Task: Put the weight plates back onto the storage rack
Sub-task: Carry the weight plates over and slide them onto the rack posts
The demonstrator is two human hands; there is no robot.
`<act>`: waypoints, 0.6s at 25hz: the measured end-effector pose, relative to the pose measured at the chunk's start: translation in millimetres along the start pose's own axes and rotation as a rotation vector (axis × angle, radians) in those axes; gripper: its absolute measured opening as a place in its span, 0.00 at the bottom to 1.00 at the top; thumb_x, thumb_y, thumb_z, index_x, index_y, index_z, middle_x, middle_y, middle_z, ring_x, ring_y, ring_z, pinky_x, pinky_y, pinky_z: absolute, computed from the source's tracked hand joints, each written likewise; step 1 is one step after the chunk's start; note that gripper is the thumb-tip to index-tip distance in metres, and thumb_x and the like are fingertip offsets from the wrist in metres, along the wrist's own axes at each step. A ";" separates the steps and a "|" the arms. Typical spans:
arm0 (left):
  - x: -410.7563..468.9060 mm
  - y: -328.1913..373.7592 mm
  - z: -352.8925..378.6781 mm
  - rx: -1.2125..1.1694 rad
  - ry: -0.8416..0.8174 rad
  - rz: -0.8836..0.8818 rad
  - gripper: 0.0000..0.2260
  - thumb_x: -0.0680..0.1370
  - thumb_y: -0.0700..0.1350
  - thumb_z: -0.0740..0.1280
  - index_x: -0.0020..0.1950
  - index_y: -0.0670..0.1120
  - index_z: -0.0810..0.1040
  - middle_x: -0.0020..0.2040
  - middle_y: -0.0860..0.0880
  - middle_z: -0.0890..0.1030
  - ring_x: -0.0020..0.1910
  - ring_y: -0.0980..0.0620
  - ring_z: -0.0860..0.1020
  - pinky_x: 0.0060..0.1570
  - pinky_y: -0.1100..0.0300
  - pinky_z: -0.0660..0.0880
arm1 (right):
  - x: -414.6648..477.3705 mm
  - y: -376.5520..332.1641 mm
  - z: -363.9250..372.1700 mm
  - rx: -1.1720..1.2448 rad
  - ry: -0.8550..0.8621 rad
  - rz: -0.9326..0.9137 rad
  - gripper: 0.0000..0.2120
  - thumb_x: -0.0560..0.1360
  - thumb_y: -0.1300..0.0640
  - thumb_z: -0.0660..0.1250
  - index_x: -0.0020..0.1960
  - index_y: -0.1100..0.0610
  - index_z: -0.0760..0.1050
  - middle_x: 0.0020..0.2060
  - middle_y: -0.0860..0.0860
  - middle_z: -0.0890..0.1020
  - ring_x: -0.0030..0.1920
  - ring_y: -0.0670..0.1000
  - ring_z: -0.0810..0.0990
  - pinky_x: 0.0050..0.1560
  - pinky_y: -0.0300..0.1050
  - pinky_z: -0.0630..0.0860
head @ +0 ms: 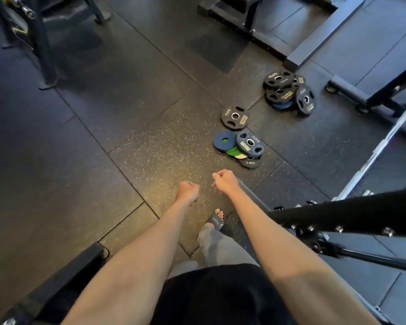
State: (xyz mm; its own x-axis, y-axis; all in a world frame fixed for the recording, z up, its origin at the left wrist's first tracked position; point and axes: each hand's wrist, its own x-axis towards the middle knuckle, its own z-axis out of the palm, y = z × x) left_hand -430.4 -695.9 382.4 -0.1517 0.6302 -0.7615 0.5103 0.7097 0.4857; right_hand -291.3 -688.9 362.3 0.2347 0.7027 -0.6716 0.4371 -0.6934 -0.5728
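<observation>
Three groups of weight plates lie on the floor (150,127) ahead of you. Nearest is a small heap: a blue disc (225,140), a green plate (233,151) partly under it, a tilted black plate (250,143) propped on top, and a black 2.5KG plate (250,162) at the near edge. Just beyond, a single black plate (234,116) lies flat. Farther right sits a black pile (279,86), seemingly with a blue plate (282,106) underneath and one leaning plate (305,100) against its side.

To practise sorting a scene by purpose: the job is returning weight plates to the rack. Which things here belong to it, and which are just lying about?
Job in hand: lone black plate; near mixed pile; far pile; left hand and right hand, both curled, holding nothing.
Lying about: bench; barbell; sandal.
</observation>
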 end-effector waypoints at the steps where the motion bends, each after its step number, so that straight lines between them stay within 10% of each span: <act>1: 15.9 24.4 -2.4 0.021 -0.023 0.017 0.08 0.82 0.44 0.59 0.42 0.48 0.70 0.40 0.45 0.80 0.40 0.46 0.79 0.41 0.57 0.74 | 14.5 -13.6 -10.0 -0.008 0.001 0.013 0.14 0.81 0.51 0.62 0.55 0.60 0.81 0.53 0.60 0.85 0.57 0.60 0.82 0.60 0.51 0.76; 15: 315.2 339.8 -8.1 0.323 -0.287 0.106 0.08 0.80 0.45 0.63 0.55 0.43 0.77 0.35 0.46 0.80 0.29 0.49 0.78 0.31 0.60 0.72 | 307.8 -154.2 -130.7 0.209 0.176 0.182 0.16 0.82 0.58 0.59 0.50 0.70 0.78 0.50 0.65 0.84 0.54 0.63 0.81 0.54 0.51 0.75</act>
State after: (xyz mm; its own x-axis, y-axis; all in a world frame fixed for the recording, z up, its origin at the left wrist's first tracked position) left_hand -311.7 -253.5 310.9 0.1331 0.5489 -0.8253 0.7554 0.4829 0.4430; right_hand -173.0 -344.9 305.4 0.4473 0.5681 -0.6908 0.1910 -0.8152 -0.5467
